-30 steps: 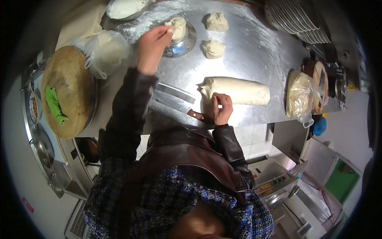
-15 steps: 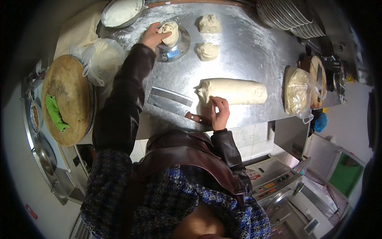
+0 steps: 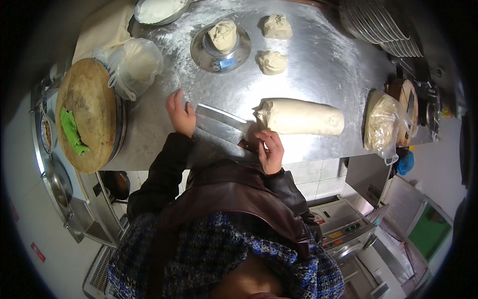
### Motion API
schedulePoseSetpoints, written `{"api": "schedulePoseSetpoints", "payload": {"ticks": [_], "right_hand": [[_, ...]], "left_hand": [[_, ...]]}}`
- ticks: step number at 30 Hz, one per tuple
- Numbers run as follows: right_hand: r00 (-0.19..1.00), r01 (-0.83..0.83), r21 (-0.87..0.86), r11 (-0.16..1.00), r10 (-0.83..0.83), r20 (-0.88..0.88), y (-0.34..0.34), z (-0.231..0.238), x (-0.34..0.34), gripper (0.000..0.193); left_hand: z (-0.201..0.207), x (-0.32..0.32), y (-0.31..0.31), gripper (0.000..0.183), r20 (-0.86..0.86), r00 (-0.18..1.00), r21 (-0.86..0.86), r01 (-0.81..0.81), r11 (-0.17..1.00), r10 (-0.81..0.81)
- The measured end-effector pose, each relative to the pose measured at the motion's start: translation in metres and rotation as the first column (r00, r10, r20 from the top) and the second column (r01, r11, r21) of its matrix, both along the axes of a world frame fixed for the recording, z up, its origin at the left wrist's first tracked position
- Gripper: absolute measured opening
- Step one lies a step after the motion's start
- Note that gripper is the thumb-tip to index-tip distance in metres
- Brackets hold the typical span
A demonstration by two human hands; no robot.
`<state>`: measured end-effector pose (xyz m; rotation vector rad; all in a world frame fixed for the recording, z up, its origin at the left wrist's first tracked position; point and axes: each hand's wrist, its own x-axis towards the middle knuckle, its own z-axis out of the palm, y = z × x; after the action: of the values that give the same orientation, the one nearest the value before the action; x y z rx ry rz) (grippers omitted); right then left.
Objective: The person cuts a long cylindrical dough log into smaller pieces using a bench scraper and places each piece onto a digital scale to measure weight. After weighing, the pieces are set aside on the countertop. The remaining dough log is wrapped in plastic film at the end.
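My left hand (image 3: 181, 113) is empty with its fingers apart, just left of a cleaver (image 3: 221, 122) lying flat on the steel table. My right hand (image 3: 271, 152) is loosely curled over the end of the cleaver's wooden handle (image 3: 246, 144), its thumb and fingers apart; it does not visibly grip the handle. Beyond it rests a thick log of dough (image 3: 303, 117), its rough cut end facing left. A dough lump (image 3: 223, 36) sits on a round digital scale (image 3: 200, 56) farther back. Two more cut pieces, a far dough piece (image 3: 278, 27) and a nearer dough piece (image 3: 273, 63), stand right of the scale.
A bowl of flour (image 3: 160, 10) stands at the back left, near a plastic bag (image 3: 137, 67) and a round wooden board (image 3: 94, 119) with a green cloth (image 3: 73, 132). At right are a bag of dough (image 3: 381, 122) and stacked metal trays (image 3: 371, 22).
My left hand has let go of the dough lump on the scale and come back toward me, beside the cleaver. My right hand has shifted slightly, its fingers spreading near the handle.
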<state>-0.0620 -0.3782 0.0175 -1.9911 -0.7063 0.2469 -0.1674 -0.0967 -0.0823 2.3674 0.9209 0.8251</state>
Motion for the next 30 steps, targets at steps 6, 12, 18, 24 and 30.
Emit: {"api": "schedulePoseSetpoints", "payload": {"ticks": [6,12,18,24,30], "right_hand": [[0.999,-0.042,0.003,0.999,0.042,0.0,0.017,-0.003,0.015,0.022],[0.995,-0.076,-0.007,0.997,0.076,-0.064,0.029,0.002,0.027,0.014],[0.991,-0.071,0.001,0.997,0.071,-0.11,0.036,0.005,0.049,0.01],[0.977,-0.006,-0.025,1.0,0.001,-0.214,0.044,0.004,0.085,0.011],[0.977,0.081,0.179,0.981,-0.043,-0.209,0.097,0.012,0.17,0.019]], "left_hand": [[0.015,0.008,-0.022,0.049,-0.078,0.997,0.061,0.022,0.998,-0.018],[0.016,0.011,-0.022,0.045,-0.117,0.993,0.056,0.006,0.998,0.0],[0.019,0.012,-0.021,0.045,-0.165,0.986,0.072,0.013,0.997,-0.001],[0.022,0.012,-0.022,0.043,-0.209,0.978,0.061,-0.013,0.998,0.026],[0.021,0.011,-0.022,0.044,-0.217,0.976,0.045,-0.016,0.999,0.026]]}}
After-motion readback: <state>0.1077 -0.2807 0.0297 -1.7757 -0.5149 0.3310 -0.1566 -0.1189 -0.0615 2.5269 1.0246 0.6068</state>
